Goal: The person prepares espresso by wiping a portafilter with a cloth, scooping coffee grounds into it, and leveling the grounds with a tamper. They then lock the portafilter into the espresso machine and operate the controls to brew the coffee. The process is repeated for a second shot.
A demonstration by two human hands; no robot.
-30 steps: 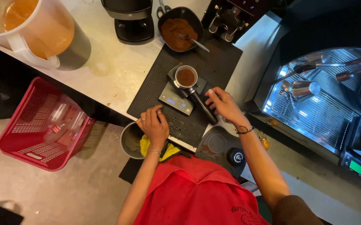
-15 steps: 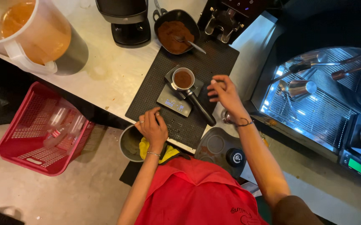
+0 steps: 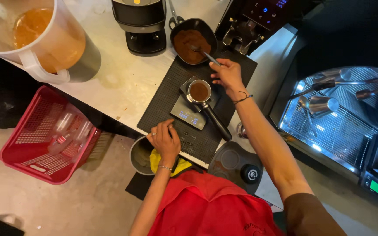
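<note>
Pale and lightly stained, the worktop [image 3: 123, 83] carries a black ribbed mat [image 3: 171, 94] on which your work is set out. Your right hand [image 3: 227, 74] has moved up and away from the black handle of the portafilter [image 3: 200, 92], where it lay a second ago, and now sits at the far edge of the mat with its fingers closing on the handle of the spoon [image 3: 206, 54]; the grip looks light rather than firm. The spoon's bowl lies in the dark pan of ground coffee [image 3: 193, 41], so the reach reads as going for more grounds, not lifting the portafilter. Your left hand [image 3: 166, 142] has stayed put at the near edge of the mat, fingers loosely curled and resting on it, holding nothing. The portafilter, its basket holding brown grounds, remains on the small scale [image 3: 189, 114], handle pointing toward you, between your two hands. Farther out stand a black grinder [image 3: 141, 22], a clear jug of amber liquid [image 3: 45, 39], a red basket [image 3: 45, 135] on the floor to your left, and the steel drip tray of the espresso machine [image 3: 328, 126] to your right.
</note>
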